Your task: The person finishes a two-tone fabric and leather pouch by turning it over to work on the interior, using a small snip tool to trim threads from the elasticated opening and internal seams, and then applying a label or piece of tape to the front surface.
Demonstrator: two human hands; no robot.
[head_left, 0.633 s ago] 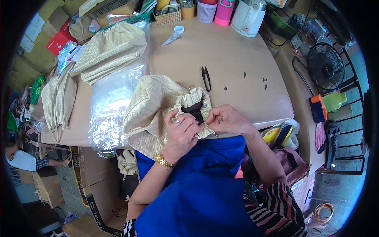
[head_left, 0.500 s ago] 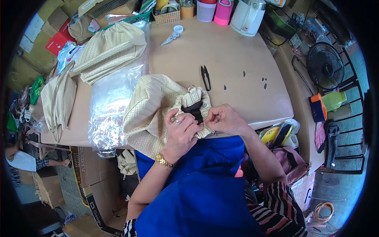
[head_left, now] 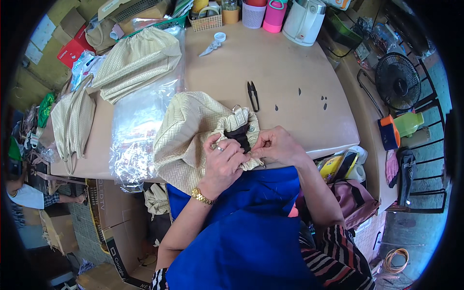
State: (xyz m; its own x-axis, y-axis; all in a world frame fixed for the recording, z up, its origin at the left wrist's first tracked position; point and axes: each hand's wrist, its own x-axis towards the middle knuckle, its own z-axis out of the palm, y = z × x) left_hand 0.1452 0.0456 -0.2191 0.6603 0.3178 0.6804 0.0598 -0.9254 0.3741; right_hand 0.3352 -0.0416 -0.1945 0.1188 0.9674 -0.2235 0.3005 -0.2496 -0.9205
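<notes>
A cream drawstring bag [head_left: 186, 125] in a woven pattern lies bunched at the table's near edge, its mouth turned toward me and its dark lining showing. Around the near side of that mouth, my left hand [head_left: 224, 162] is closed, gripping the gathered fabric. Thumb and fingertips of my right hand [head_left: 276, 146] are pinched together at the rim, almost touching the left fingertips. Anything small between them is too fine to make out. Just beyond the bag lie black thread snips [head_left: 253, 96], their blades pointing away.
Clear plastic sleeves [head_left: 137, 130] lie left of the bag. Another cream bag [head_left: 137, 58] rests on their far end, and a third [head_left: 72, 121] sits farther left. An electric kettle [head_left: 304, 21] and a pink bottle [head_left: 274, 17] stand at the back. A black fan [head_left: 398, 81] is at right.
Both hands stay at the bag's rim. My right fingers have shifted slightly, and a small thin dark piece that showed below them is now barely visible. The bag has barely moved.
</notes>
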